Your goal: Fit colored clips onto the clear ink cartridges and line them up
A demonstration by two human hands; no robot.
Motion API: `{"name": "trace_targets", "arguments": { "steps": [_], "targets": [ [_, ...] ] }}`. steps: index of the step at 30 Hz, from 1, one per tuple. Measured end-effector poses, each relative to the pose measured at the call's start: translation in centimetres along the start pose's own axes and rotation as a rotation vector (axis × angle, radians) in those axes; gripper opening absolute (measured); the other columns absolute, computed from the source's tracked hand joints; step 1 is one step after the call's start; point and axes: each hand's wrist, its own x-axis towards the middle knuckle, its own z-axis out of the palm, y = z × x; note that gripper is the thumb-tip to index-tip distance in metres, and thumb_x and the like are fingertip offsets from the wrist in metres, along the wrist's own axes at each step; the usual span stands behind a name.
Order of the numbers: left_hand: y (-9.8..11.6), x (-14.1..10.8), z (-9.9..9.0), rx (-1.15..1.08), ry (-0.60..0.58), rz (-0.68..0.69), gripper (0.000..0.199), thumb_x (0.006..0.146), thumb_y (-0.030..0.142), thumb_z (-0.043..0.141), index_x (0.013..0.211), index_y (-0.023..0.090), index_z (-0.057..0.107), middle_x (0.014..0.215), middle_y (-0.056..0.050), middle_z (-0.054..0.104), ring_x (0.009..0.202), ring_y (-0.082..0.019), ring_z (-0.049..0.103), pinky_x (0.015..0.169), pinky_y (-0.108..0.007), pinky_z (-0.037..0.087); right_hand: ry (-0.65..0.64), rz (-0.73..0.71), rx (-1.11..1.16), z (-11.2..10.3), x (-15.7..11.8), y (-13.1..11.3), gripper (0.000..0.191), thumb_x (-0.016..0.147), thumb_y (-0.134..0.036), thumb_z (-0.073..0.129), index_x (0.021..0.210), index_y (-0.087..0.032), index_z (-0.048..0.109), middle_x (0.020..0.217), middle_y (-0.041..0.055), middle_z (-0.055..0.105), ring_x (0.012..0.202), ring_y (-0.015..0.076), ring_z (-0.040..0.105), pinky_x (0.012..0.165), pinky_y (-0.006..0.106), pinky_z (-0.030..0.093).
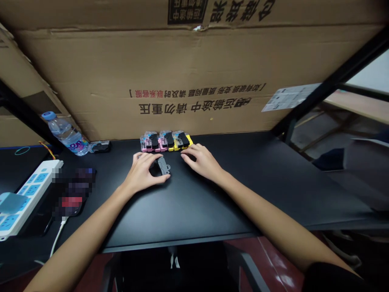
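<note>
My left hand (142, 172) rests at the middle of the black desk, its thumb and fingers closed around a small grey plastic piece (164, 165) with a ring-shaped tab. The far side of that piece is hidden by my fingers. My right hand (202, 162) is beside the row of small cases, fingers loosely curved and nothing visible in them. Its fingertips are close to a yellow case (182, 140) with a black part on top; whether they touch it I cannot tell. Left of this stand another yellow-edged case (167, 140) and a pink case (150, 141).
Cardboard (194, 65) with printed lettering rises behind the desk (237, 194). At left are a water bottle (68, 134), a dark packaged item (100, 146), a phone (74, 190) on a white cable and a power strip (27, 194). A black metal frame (328, 85) stands at right.
</note>
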Motion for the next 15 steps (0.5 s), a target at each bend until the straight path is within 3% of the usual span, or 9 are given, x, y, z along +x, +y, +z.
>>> {"name": "trace_targets", "arguments": {
  "steps": [4, 10, 15],
  "targets": [
    [-0.3, 0.0, 0.2, 0.015, -0.030, -0.011, 0.067, 0.079, 0.058, 0.086, 0.134, 0.025, 0.064, 0.126, -0.008, 0.076, 0.119, -0.030, 0.067, 0.119, -0.053, 0.030, -0.102, -0.068, -0.114, 0.0, -0.1, 0.2, 0.023, 0.103, -0.024, 0.062, 0.114, -0.017, 0.081, 0.109, 0.0146, 0.075, 0.105, 0.0314, 0.068, 0.093, 0.046, 0.054],
    [-0.4, -0.1, 0.4, 0.028, -0.077, -0.029, 0.069, 0.079, 0.060, 0.085, 0.135, 0.026, 0.065, 0.126, -0.008, 0.075, 0.122, -0.031, 0.066, 0.122, -0.053, 0.027, -0.160, -0.172, -0.024, 0.4, -0.3, -1.1, 0.022, 0.104, -0.019, 0.059, 0.111, -0.018, 0.081, 0.111, 0.0139, 0.077, 0.101, 0.0271, 0.072, 0.091, 0.040, 0.056],
    [-0.4, 0.0, 0.5, 0.020, -0.074, -0.038, 0.068, 0.080, 0.060, 0.083, 0.136, 0.026, 0.065, 0.128, -0.009, 0.075, 0.124, -0.032, 0.064, 0.122, -0.055, 0.027, -0.223, -0.236, 0.021, 0.5, -0.5, -2.1, 0.022, 0.105, -0.020, 0.059, 0.103, -0.020, 0.081, 0.108, 0.0134, 0.080, 0.097, 0.0287, 0.073, 0.091, 0.043, 0.056]
  ]
}}
